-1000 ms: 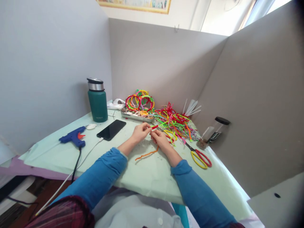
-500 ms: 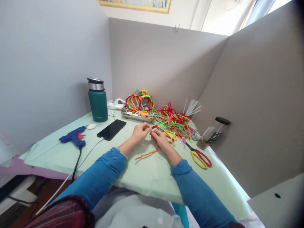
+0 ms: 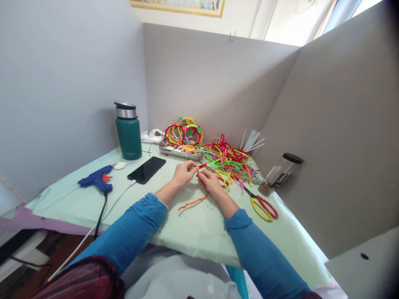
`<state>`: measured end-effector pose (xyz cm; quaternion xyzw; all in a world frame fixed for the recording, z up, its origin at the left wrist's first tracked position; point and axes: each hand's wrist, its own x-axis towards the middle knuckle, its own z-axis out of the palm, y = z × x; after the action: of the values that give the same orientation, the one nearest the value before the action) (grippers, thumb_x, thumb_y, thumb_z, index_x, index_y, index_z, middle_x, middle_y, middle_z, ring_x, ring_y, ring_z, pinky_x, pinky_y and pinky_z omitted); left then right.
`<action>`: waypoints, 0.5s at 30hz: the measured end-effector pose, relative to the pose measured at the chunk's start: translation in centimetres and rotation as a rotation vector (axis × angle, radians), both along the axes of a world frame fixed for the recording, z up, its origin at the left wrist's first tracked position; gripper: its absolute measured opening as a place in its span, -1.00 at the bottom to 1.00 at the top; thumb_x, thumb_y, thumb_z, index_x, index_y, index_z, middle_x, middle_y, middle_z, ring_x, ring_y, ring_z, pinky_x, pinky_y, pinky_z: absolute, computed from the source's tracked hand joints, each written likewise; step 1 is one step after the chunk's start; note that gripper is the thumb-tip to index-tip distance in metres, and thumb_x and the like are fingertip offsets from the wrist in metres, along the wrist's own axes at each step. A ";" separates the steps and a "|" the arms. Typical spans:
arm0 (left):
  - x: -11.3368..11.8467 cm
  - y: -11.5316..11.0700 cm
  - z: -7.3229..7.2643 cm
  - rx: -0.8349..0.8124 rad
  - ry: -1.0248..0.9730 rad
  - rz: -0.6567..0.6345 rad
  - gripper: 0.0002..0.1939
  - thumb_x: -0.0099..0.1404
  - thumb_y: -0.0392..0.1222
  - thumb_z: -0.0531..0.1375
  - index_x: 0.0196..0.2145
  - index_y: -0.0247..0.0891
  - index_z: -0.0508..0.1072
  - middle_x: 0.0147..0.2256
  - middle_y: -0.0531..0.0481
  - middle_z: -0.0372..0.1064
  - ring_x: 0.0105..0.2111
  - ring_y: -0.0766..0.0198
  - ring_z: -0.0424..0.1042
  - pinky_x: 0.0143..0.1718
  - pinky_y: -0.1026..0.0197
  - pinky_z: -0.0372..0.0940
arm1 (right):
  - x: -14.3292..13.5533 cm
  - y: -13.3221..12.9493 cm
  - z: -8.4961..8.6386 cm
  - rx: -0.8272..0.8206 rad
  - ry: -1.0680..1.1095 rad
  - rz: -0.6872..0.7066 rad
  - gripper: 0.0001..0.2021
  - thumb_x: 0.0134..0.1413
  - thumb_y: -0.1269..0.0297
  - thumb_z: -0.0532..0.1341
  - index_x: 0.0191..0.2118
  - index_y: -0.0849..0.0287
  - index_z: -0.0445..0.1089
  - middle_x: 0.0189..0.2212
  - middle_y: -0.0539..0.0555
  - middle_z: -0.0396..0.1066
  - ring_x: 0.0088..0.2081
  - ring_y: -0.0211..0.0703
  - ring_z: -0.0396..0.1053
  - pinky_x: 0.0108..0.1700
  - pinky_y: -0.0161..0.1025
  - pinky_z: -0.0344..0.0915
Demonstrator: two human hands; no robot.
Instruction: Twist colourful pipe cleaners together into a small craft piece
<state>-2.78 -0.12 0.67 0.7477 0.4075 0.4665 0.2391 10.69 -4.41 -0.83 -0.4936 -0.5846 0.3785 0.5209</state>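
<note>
My left hand (image 3: 184,172) is closed in a pinch on a red pipe cleaner (image 3: 202,165), which looks tightly coiled where it shows past the fingertips. Right beside it, my right hand (image 3: 210,182) is closed too, fingertips pressed together. From under that hand an orange pipe cleaner (image 3: 193,203) trails down to the left over the table; whether the fingers grip it at its hidden end is hard to see. Just beyond both hands lies a tangled heap of colourful pipe cleaners (image 3: 230,158).
A metal tray (image 3: 181,154) holds scraps, with pipe-cleaner rings (image 3: 183,135) above it. Leftward are a green bottle (image 3: 128,137), a phone (image 3: 146,170) and a blue glue gun (image 3: 98,178) with its cord. Scissors (image 3: 263,207), a clear jar (image 3: 282,172) and glue sticks (image 3: 252,141) are rightward.
Both hands stay in almost the same place. The loose end of the orange pipe cleaner has shifted very slightly.
</note>
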 end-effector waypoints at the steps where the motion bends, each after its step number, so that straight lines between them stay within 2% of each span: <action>1: 0.0 -0.1 0.1 0.003 0.004 0.002 -0.78 0.11 -0.08 0.12 -0.45 -0.29 0.43 -0.63 0.13 0.25 -0.61 0.44 0.14 -0.55 0.36 0.03 | 0.0 0.0 0.0 0.004 -0.004 0.004 -0.71 -0.09 0.02 0.18 -0.51 0.17 0.28 -0.68 -0.08 0.20 -0.68 -0.36 0.03 -0.62 -0.34 -0.05; 15: -0.1 0.0 0.0 0.002 0.050 -0.012 -0.78 0.12 -0.08 0.12 -0.43 -0.30 0.44 -0.57 0.10 0.35 -0.58 0.44 0.19 -0.52 0.37 0.06 | 0.0 0.1 -0.1 0.004 -0.036 0.000 -0.75 -0.09 0.08 0.17 -0.50 0.18 0.27 -0.68 -0.09 0.20 -0.67 -0.36 0.04 -0.61 -0.35 -0.03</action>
<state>-2.85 -0.10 0.67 0.7619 0.4086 0.4465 0.2307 10.71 -4.35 -0.92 -0.4994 -0.5946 0.3684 0.5112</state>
